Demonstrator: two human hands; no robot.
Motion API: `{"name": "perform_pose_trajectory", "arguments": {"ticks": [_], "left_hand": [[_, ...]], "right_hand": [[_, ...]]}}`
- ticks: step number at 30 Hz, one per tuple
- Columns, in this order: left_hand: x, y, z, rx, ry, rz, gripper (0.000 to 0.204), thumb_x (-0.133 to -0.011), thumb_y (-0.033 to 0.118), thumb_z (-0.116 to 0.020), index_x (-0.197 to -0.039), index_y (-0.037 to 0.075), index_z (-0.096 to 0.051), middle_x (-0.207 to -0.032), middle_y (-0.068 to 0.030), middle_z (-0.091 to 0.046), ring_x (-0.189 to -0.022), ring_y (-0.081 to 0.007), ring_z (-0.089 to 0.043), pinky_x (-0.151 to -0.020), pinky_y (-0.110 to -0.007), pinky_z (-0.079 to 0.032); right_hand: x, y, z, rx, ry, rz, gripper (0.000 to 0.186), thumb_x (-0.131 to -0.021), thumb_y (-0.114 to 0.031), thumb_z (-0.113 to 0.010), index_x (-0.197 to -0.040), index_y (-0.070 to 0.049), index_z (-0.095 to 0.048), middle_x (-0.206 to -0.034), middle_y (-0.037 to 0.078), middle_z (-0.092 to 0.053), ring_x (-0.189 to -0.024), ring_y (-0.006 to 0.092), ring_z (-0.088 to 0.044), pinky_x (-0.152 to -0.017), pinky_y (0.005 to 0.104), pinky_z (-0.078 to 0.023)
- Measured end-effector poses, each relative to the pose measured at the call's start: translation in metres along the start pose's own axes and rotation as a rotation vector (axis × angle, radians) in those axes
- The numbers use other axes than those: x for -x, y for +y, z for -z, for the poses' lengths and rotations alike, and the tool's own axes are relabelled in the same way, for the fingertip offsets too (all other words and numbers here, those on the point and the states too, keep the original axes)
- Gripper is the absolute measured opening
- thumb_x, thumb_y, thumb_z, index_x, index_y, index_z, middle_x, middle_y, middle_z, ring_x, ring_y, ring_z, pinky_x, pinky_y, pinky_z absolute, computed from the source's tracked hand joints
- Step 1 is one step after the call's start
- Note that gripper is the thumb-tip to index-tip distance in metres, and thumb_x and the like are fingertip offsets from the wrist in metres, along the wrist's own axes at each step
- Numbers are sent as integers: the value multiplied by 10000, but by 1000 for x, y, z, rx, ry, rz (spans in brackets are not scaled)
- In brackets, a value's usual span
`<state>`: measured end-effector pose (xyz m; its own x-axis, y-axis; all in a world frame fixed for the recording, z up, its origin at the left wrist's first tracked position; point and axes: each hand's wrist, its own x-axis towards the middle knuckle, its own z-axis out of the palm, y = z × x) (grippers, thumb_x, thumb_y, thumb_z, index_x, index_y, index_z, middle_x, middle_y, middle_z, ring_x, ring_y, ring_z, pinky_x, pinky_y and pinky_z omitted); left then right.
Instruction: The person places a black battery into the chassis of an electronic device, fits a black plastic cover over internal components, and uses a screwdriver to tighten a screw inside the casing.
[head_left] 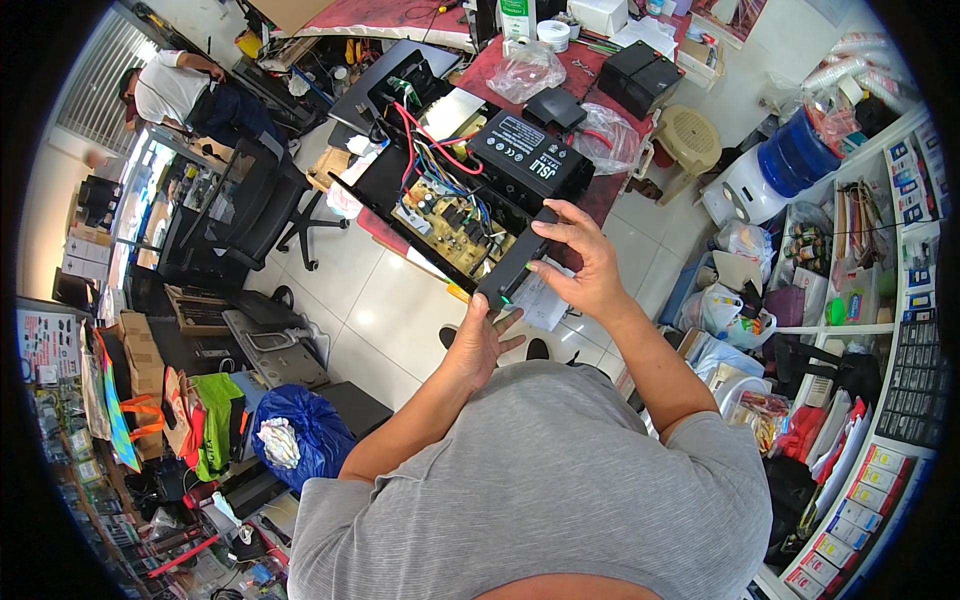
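I hold an opened black power unit (470, 215) tilted in the air in front of my chest. Inside it lie a tan circuit board (452, 222), red, blue and black wires (425, 150) and a black block battery (527, 160). My right hand (580, 265) grips the near front panel (515, 265) from the right, fingers curled over its edge. My left hand (480, 345) presses against the underside of that same near end, fingers spread upward.
A red-topped workbench (590, 80) behind the unit carries plastic bags, a black box, tape and bottles. A black office chair (255, 205) stands left, with another person beyond it. Shelves and bags crowd the right; a blue bag (300, 435) and boxes sit lower left.
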<state>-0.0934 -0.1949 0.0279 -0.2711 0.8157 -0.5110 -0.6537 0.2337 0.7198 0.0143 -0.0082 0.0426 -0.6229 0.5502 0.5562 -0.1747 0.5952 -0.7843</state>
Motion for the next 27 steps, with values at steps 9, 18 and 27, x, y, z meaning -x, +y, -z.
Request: {"name": "perform_pose_trajectory", "arguments": {"ticks": [9,18,27], "left_hand": [[0,3,-6,-15,-1,-4,1311,-679,962,-551,-1587,119,-124,-1589,-245,-210,-1468,-447,-280,-1121,-698,-294],[-10,-26,18,150,13,32,1193,-727,843,-672,-1569,155,-180,-1573,-130,-303,-1463,-386,-319,-1119,-693,-290],[-7,-18,21,126,-50,40,1289,-818,756,-665,-1593,189,195,-1662,-163,-97,-1498,-415,-258,-1140,-688,-268]], "right_hand": [[0,2,2,0,10,-2,590,-673,30,-875,-1218,-126,-713,-1398,169,-582,-1278,291,-587,-1057,386,-470],[-4,-1,-1,46,-15,64,567,-679,-8,-868,-1215,-109,-714,-1411,193,-573,-1257,340,-595,-1047,415,-484],[2,-2,-5,32,-3,10,559,-665,54,-855,-1180,-91,-695,-1400,183,-576,-1222,298,-605,-1056,395,-459]]}}
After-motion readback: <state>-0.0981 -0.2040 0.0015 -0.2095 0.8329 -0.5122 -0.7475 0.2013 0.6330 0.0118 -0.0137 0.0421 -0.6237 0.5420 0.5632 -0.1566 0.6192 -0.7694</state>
